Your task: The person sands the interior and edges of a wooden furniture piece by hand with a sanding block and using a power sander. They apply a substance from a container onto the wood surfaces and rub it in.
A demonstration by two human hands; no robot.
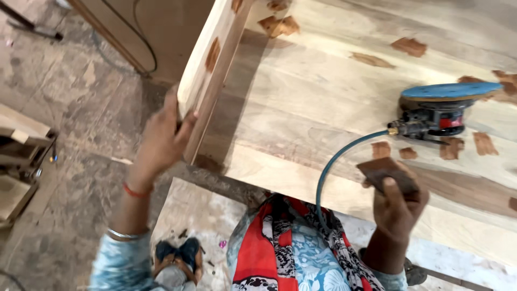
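My left hand (161, 137) grips the lower end of the upright side board (212, 59) of a pale wooden piece. My right hand (397, 207) holds a small dark brown sanding pad (385, 171) just above the wide flat wooden panel (323, 97), near its front edge. The panel carries several reddish-brown filler patches. A pneumatic disc sander (439, 110) with a blue disc lies upside down on the panel, beyond my right hand. Its blue air hose (336, 161) curves down toward me.
A red, black and blue patterned cloth (291, 248) hangs in front of me. The stone floor (75, 161) lies at left, with wooden offcuts (19, 156) at the far left edge. A brown board and a black cable (142, 43) stand behind the workpiece.
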